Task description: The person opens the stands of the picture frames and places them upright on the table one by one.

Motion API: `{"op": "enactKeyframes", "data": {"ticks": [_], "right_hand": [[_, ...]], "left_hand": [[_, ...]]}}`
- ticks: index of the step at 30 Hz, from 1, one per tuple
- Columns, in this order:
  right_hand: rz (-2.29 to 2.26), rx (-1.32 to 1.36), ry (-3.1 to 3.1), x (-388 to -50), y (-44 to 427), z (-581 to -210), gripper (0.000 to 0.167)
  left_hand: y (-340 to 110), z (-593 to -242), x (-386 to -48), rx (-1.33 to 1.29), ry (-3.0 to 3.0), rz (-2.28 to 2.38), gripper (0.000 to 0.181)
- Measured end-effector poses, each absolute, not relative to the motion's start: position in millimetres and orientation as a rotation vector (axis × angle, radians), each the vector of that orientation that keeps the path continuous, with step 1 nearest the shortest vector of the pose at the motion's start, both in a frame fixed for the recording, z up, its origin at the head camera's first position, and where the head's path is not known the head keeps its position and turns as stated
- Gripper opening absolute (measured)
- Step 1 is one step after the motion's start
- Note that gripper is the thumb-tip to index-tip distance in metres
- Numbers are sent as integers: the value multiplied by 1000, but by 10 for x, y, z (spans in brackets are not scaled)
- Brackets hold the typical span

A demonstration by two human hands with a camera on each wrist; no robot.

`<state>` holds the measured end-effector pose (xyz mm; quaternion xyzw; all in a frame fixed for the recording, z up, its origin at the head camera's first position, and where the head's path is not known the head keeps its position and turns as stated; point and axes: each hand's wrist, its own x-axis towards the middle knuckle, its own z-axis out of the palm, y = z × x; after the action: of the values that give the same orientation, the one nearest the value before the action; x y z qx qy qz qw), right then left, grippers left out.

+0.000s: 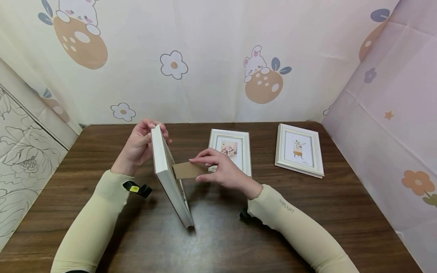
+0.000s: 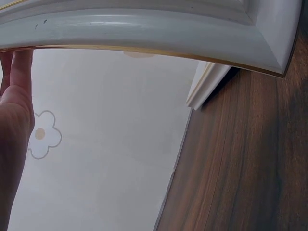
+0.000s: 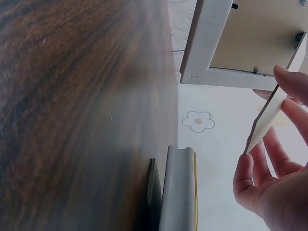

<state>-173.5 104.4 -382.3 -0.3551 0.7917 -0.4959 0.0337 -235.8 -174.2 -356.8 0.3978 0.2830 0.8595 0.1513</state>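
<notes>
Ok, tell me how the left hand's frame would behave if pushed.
The frame is likely stiff, looking thick and straight-edged. Stood upright, it would probably tip easily, being narrow edge-on. Its glossy front border may feel slippery.

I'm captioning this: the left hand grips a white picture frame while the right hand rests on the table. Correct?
The right hand isn't on the table: it pinches the brown easel stand, as the head view shows. The left hand does grip the white picture frame.
</notes>
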Motion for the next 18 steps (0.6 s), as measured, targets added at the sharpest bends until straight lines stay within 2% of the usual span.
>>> {"op": "enactKeyframes", "data": {"ticks": [18], "right_hand": [[-1521, -1060, 2434, -1742, 1070, -3832, 52]], "left_hand": [[-1706, -3550, -2333, 1102, 828, 2524, 8]]}}
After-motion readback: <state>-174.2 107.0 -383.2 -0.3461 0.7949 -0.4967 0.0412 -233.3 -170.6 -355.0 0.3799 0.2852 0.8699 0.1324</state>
